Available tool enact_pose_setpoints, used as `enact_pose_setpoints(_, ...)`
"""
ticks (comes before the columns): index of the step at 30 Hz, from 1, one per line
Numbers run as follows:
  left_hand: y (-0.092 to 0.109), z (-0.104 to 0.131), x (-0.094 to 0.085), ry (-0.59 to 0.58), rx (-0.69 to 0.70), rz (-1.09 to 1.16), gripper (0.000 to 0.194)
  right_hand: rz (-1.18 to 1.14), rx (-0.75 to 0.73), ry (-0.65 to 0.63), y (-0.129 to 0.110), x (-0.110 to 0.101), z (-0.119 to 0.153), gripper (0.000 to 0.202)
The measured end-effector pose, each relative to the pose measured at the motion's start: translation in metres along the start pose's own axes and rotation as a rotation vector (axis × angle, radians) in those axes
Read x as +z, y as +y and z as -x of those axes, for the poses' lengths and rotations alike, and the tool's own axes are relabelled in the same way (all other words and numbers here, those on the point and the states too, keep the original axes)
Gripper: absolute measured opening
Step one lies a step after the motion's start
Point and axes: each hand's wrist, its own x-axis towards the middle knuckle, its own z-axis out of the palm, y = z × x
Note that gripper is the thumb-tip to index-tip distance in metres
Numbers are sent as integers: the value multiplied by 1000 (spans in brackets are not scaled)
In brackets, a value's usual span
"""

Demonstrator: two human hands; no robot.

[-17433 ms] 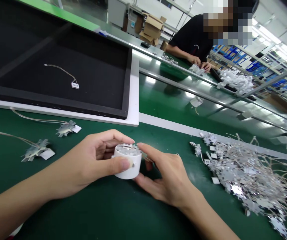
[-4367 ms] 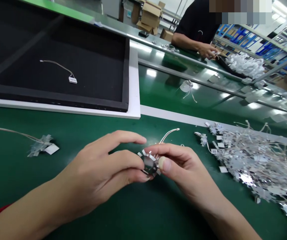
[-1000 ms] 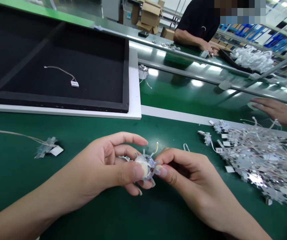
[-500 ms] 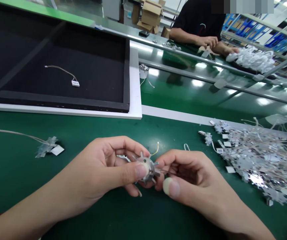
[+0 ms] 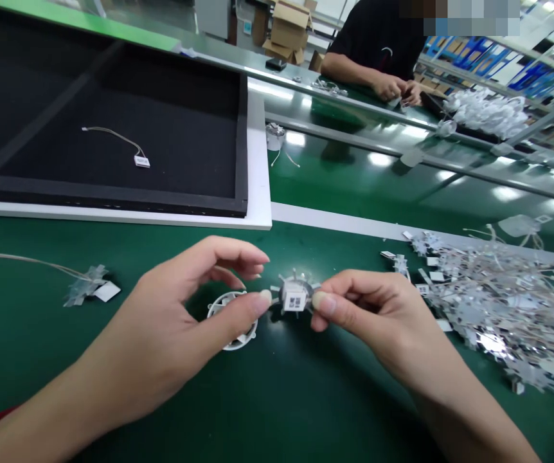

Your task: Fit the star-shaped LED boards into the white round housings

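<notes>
My right hand (image 5: pixel 368 308) pinches the edge of a small round silvery part with radiating clear tabs (image 5: pixel 301 286); a white label with a printed code sits on its face. Just left of it, my left hand (image 5: pixel 185 308) has its fingers apart with nothing between them, the thumb tip close to the part's tabs. Partly covered by that thumb, a white plastic ring (image 5: pixel 232 348) lies on the green mat. To the left, a clear star-shaped piece with a wire and a white tag (image 5: pixel 84 286) rests on the mat.
A large pile of clear star-shaped pieces with wires (image 5: pixel 503 315) lies at right. At upper left stands a black-lined tray (image 5: pixel 259 161) with a small wired white piece (image 5: pixel 142 161) in it. Across the metal rails, another person (image 5: pixel 378 45) handles something small beside white bundled material (image 5: pixel 486 110).
The round part now shows its white coded label. My left hand has let go of it and opened, while my right has taken its edge. The white ring has come into view.
</notes>
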Motion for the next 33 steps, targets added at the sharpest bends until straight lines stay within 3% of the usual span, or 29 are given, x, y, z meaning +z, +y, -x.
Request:
enact_pose_setpoints(2,-5,0,-7,-50,40,-229,48,-2,-3,31,2,-5,-2,25)
enact_pose_setpoints(5,-17,-1,-16,-280,77,-446,84,-19,-2,55,4,-9,-3,25)
enact_pose_setpoints(8,-28,-1,-18,-393,116,-483,74,-41,4,29,4,-9,-2,25)
enact_pose_setpoints(14,-30,-3,-3,-338,137,-360,68,-152,75,-75,3,4,1,27)
enact_pose_setpoints(17,-26,-4,4,-250,217,-326,71,-183,133,-108,5,11,-2,29)
enact_pose_setpoints(19,-25,-4,6,-197,300,-324,64,-205,158,-124,7,14,-5,30)
enact_pose_setpoints(24,-26,-7,1,-120,527,-396,34,-243,174,-176,10,18,-10,30)
enact_pose_setpoints(33,-26,-12,-15,-126,655,-605,34,-109,203,-77,10,30,-11,36)
